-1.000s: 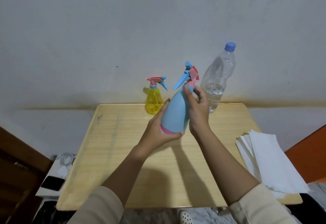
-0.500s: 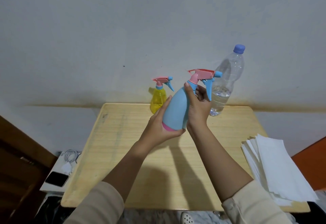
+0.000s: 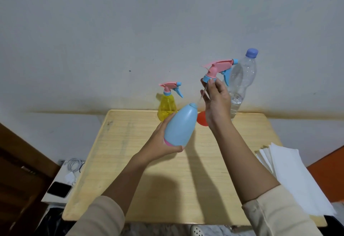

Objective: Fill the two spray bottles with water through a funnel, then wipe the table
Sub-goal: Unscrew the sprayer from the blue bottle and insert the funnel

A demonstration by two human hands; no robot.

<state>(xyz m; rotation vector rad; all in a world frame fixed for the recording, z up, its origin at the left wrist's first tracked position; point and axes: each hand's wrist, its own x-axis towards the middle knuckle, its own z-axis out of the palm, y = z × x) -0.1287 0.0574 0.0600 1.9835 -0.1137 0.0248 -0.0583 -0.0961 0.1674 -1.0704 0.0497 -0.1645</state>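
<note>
**Left hand [image 3: 160, 143] on blue bottle [image 3: 180, 126], right hand [image 3: 218, 103] on its spray head [image 3: 218, 68]**

Left hand cups blue bottle low on the body, fingers wrapped round the pink base band. Bottle is held above table [image 3: 141, 180], tilted, open neck pointing up and far-right. Right hand pinches collar of the pink-and-blue spray head, clear of the neck, nozzle aimed right. Thin dip tube [image 3: 202, 94] slants from head down toward neck; cannot tell if its tip is inside. Yellow spray bottle [image 3: 166, 107] stands upright at table's far edge, head on, just left of blue bottle. Red funnel [image 3: 201, 120] is partly hidden behind right hand. Clear water bottle [image 3: 242, 79], capped, stands far right, water low. White paper sheets [image 3: 294, 176] are stacked at right edge. Phone [image 3: 59, 189] and cable [image 3: 74, 164] lie left of table.
</note>
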